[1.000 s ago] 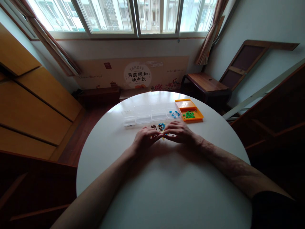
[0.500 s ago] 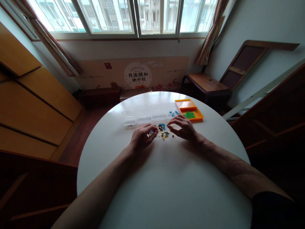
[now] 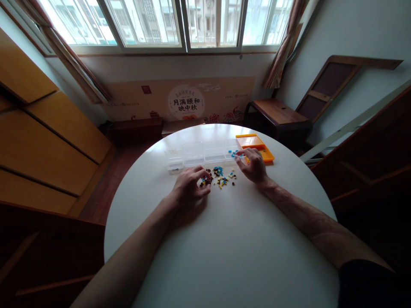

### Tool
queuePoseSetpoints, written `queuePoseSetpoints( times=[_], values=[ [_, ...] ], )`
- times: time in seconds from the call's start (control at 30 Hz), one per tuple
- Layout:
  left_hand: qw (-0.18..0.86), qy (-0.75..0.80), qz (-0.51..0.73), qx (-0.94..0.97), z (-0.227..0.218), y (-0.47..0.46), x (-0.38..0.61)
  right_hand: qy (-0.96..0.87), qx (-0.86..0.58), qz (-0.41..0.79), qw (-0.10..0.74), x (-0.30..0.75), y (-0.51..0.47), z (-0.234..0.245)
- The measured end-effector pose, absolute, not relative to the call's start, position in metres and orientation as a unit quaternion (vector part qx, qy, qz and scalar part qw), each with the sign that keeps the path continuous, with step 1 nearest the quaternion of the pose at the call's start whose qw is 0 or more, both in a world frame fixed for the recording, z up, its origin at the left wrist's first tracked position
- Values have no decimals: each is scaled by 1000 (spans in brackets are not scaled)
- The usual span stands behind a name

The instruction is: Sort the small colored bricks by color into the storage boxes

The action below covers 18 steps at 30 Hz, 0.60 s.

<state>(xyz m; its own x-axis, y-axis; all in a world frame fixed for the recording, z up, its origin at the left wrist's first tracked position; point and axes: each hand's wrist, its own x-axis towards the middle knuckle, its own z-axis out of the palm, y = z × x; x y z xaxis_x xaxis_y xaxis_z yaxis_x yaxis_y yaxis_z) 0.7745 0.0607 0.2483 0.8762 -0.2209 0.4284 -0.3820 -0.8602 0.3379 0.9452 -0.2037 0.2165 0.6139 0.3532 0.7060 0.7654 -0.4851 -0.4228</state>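
Observation:
My left hand rests on the table at the left of a loose pile of tiny building blocks. Its fingers are curved and apart, with brown and other coloured blocks lying between thumb and forefinger. Blue, yellow and brown pieces make up the pile. My right hand is over the right end of a clear plastic compartment box. Its thumb and forefinger come close together beside the blue blocks in the end compartment; whatever is between the fingertips is too small to make out.
An orange tray stands at the right end of the clear box, partly covered by my right hand. All of this is on a round white table. Beyond its far edge are a wooden stool and a printed panel below the window.
My right hand has moved from the pile up and right to the box's end compartment, covering much of the orange tray. My left hand has shifted slightly left, its fingers parting around brown blocks.

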Motion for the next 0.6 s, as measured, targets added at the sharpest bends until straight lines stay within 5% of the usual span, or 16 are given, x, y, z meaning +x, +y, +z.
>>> queuePoseSetpoints(
  times=[0.6],
  values=[
    [168,-109,206,958,242,74,777,-400,-799,-237,381,939,-205,221]
  ],
)
